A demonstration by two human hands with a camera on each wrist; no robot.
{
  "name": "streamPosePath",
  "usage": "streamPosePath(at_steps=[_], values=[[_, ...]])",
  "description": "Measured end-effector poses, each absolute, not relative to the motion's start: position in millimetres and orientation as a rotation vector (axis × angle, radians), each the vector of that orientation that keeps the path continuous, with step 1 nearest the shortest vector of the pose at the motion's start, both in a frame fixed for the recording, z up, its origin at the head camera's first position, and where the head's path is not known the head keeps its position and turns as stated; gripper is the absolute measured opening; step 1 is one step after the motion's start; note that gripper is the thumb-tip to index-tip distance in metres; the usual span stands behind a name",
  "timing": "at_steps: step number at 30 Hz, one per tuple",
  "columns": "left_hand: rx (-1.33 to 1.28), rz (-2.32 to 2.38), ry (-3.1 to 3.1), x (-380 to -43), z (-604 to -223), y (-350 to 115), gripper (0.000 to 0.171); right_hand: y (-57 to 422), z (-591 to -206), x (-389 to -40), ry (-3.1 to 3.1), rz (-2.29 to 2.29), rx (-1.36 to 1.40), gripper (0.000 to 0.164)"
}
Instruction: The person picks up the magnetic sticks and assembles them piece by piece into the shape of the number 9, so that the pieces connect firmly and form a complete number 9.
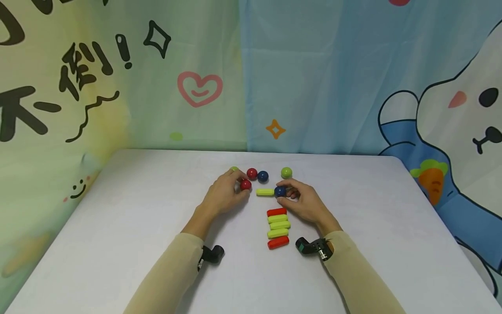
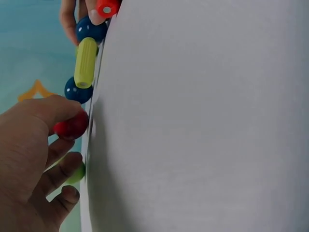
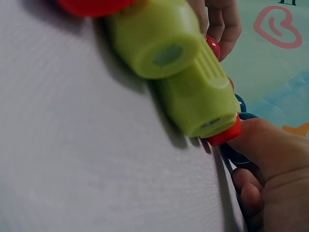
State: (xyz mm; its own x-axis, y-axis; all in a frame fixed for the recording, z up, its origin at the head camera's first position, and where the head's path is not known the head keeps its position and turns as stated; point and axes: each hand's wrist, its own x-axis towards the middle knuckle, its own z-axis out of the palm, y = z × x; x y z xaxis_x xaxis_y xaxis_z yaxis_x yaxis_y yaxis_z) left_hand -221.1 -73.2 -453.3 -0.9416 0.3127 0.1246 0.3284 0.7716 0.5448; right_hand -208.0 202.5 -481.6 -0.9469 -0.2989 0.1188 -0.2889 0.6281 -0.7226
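Between the thumb and fingers of my left hand [image 1: 224, 193] is a red ball [image 1: 245, 184], seen also in the left wrist view as a red ball [image 2: 72, 125] under the thumb. My right hand [image 1: 307, 203] pinches a dark blue ball [image 1: 280, 192]. One end of a yellow-green ridged rod [image 1: 265, 192] meets that blue ball, and its other end points toward the left hand. Just beyond the hands lie a second red ball [image 1: 252, 173] and a second blue ball [image 1: 262, 176], side by side. A green ball [image 1: 234, 168] is partly hidden behind the left fingers.
Another green ball [image 1: 286, 172] sits beyond the right hand. Nearer me, a column of several short rods lies between the forearms, with a red rod [image 1: 276, 212] at the far end and a red rod [image 1: 278, 242] at the near end. A printed curtain [image 1: 313, 87] hangs behind the white table [image 1: 117, 218].
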Motion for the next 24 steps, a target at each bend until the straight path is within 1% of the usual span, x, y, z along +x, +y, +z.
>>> streamPosePath(at_steps=[9, 20, 24], values=[[-0.557, -0.957, -3.016, -218.3, -452.4, -68.1, 0.037, 202.6, -482.4, -208.2, 2.83, -1.256, -0.527, 0.04], [-0.575, -0.977, -3.011, -213.7, -450.7, -66.9, 0.036, 200.0, -481.0, -208.1, 2.822, -1.254, -0.506, 0.041], [-0.598, -0.992, -3.006, -213.8, -453.1, -66.3, 0.035, 201.1, -480.7, -208.1, 2.808, -1.257, -0.513, 0.044]])
